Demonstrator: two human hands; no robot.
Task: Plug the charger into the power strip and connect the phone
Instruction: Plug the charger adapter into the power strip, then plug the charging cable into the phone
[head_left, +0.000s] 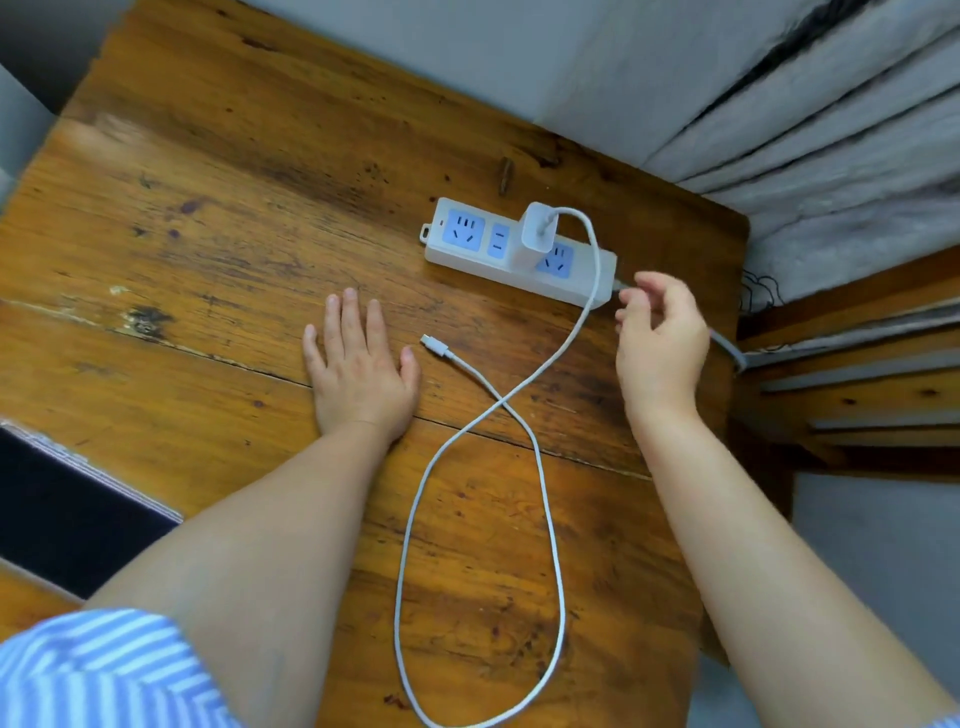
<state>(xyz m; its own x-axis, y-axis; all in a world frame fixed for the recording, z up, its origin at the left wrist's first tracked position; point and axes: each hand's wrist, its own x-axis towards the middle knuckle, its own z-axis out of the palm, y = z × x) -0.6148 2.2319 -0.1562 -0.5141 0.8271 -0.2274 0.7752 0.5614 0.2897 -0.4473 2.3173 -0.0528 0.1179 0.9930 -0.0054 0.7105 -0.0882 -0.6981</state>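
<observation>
Sitting upright in the power strip (519, 254), the charger (538, 235) is already plugged in. Its cable (545, 499), judged light and floppy, is looped across the table (208, 260); the stiff free plug (434, 345) is best pinched. Left hand (358, 374) rests flat, right hand (660, 343) hovers loose, empty. No phone is seen.

Worn, scratched wooden table (218, 218) with a dull sheen, smooth white plastic strip (519, 254) with pale blue socket faces, glossy white plastic charger (535, 234), matt white cable (545, 519), striped cloth sleeve (93, 670)
</observation>
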